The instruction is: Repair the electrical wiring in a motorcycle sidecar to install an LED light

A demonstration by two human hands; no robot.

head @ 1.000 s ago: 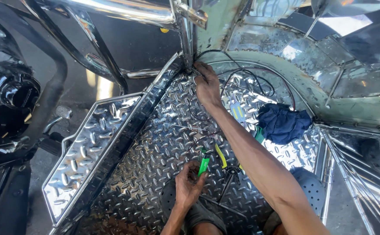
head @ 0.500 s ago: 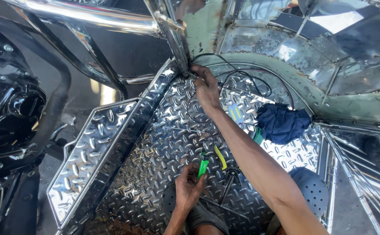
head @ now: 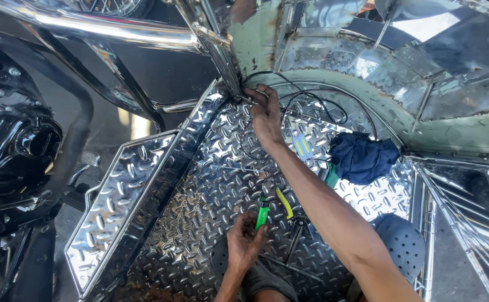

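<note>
My right hand (head: 267, 114) reaches to the far corner of the checkered metal floor (head: 200, 184), where the floor meets the rusty green wall (head: 457, 131). Its fingers are curled around the black wires (head: 311, 100) that loop out of that corner, and the grip is pinching them close against the wall post; how tightly, I cannot tell. My left hand (head: 243, 243) sits at the near edge of the floor, close to my body, with the grip pressed together on a green lighter (head: 262, 215) held upright, its top pointing toward the corner. Just beside the lighter, on the floor, lies a yellow-handled tool (head: 283, 202) with a dark tool next to it. Further along the floor toward the wall a dark blue rag (head: 363, 157) lies crumpled, near a small flat strip with pale blue bars (head: 302, 147). Off the floor's left edge a shiny chrome bar (head: 116, 28) runs above a black engine (head: 15, 151).
</note>
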